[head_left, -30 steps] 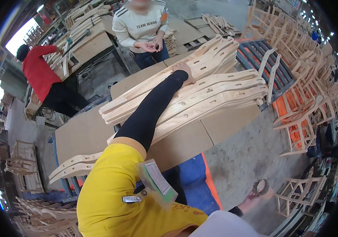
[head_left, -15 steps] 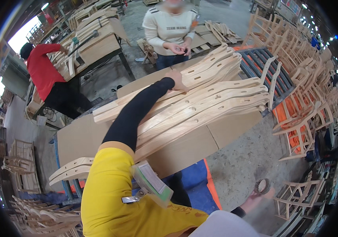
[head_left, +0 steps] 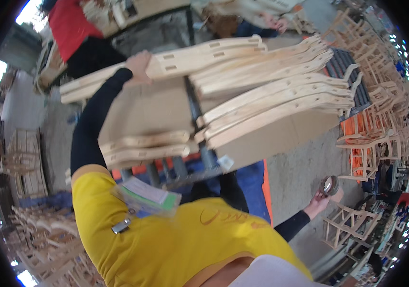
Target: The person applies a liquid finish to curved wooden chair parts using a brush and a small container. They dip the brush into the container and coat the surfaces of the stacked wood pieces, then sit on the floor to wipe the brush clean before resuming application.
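Note:
My left hand (head_left: pixel 140 68), in a black sleeve, is closed round a pair of long, pale slotted wooden chair legs (head_left: pixel 192 56) lying side by side at the far left. Their right ends overlap a stack of similar legs (head_left: pixel 262 69). Nearer to me lies a second stack of curved legs (head_left: pixel 271 104). Out to the right, my right hand (head_left: pixel 318 203) grips a small round thing with a dark rim (head_left: pixel 330 185); whether it is a tin or a tape roll I cannot tell.
Cardboard (head_left: pixel 142 107) covers the roller-framed table, and a few shorter curved pieces (head_left: pixel 149 148) rest on its near left. Chair frames (head_left: pixel 376 129) crowd the right. A person in red (head_left: pixel 73 28) stands at far left; another person's hands (head_left: pixel 275 23) show beyond the table.
My left hand has moved left, and the slotted legs under it have shifted left, partly off their stack. My view has swung left and down. The right hand still holds the round thing.

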